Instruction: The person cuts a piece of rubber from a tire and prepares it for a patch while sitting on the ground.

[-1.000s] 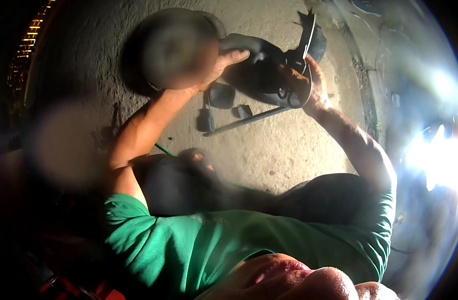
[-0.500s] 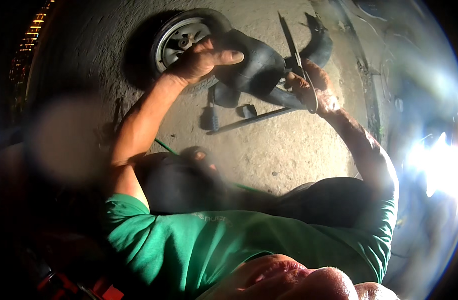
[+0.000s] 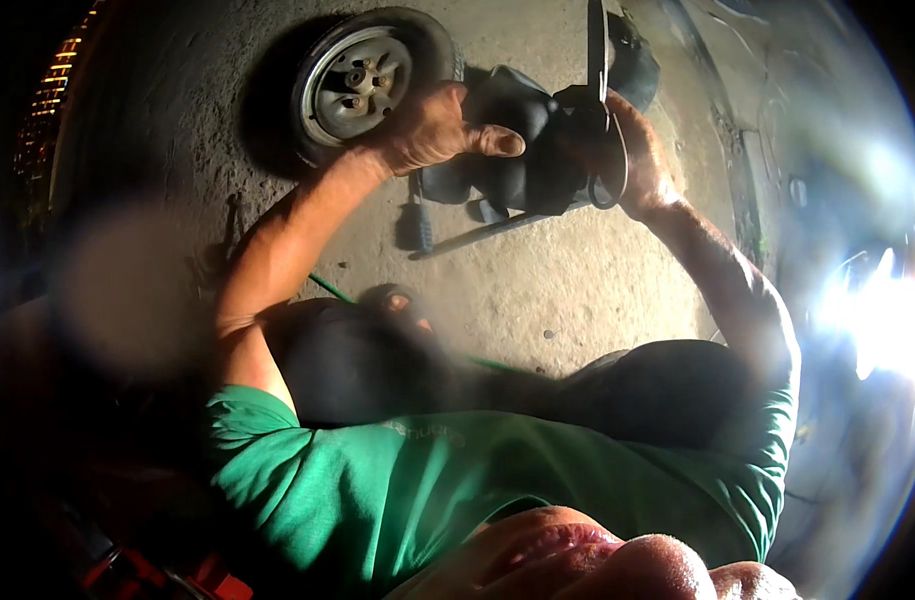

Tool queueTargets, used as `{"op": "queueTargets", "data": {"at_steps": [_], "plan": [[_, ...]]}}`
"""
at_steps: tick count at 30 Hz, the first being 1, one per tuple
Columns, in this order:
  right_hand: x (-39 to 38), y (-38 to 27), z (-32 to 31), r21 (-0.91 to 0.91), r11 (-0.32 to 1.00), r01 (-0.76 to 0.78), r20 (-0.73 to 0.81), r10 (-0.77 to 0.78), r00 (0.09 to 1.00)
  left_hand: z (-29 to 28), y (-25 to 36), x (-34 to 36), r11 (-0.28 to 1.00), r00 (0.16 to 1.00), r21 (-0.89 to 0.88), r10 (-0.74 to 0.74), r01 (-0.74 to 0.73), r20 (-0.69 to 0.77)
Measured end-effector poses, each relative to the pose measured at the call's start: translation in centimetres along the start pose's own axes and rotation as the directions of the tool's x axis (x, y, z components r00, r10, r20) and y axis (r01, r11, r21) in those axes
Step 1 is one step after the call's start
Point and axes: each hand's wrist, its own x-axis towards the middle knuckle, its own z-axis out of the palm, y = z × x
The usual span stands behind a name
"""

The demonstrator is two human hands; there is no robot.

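Note:
My left hand (image 3: 432, 135) is open, its thumb stretched out to the right over a black rubber inner tube (image 3: 505, 105); whether its fingers touch the rubber I cannot tell. The tube hangs crumpled between my hands, its right part deep in shadow. In my right hand (image 3: 637, 165) is a pair of scissors (image 3: 597, 50), gripped with the blades pointing away from me. One handle loop shows beside my palm. The fingers of that hand are partly hidden, and the dark rubber lies against them.
A wheel with a tyre (image 3: 362, 85) lies on the rough concrete floor (image 3: 497, 310), beyond my left hand. Below the tube lie a long metal bar (image 3: 477, 235) and a short ribbed tool (image 3: 423, 228). A green hose (image 3: 329, 287) runs by my foot. Strong light glares at right.
The tube's broad end has slipped away from my left hand and folded toward the right. My left hand has moved slightly right with its thumb extended. The scissors have turned more upright.

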Motion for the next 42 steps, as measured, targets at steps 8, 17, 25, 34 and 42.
{"op": "queueTargets", "data": {"at_steps": [8, 17, 25, 34, 42], "plan": [[0.0, 0.6, -0.4, 0.142, 0.986, 0.082, 0.011, -0.085, 0.996, 1.9, -3.4, 1.8, 0.868, 0.892, -0.24, 0.377, -0.434, -0.249], [-1.3, -0.9, -1.4, -0.391, 0.918, -0.072, 0.016, 0.085, 0.996, -1.4, -3.1, 0.2, 0.862, 0.921, -0.378, 0.219, -0.337, -0.321], [-2.0, 0.0, -1.1, -0.648, 0.759, -0.063, 0.021, 0.1, 0.995, -0.9, -10.4, 3.3, 0.868, 0.762, -0.053, 0.402, -0.494, -0.508], [-1.0, 2.6, -0.5, -0.469, 0.876, 0.112, 0.107, -0.07, 0.992, -1.6, -7.3, 1.0, 0.945, 0.92, 0.181, 0.31, -0.272, -0.24], [-0.9, -0.8, 0.5, -0.597, 0.8, 0.057, 0.015, -0.06, 0.998, -0.7, -6.0, 1.8, 0.959, 0.894, -0.007, 0.261, -0.283, -0.365]]}}
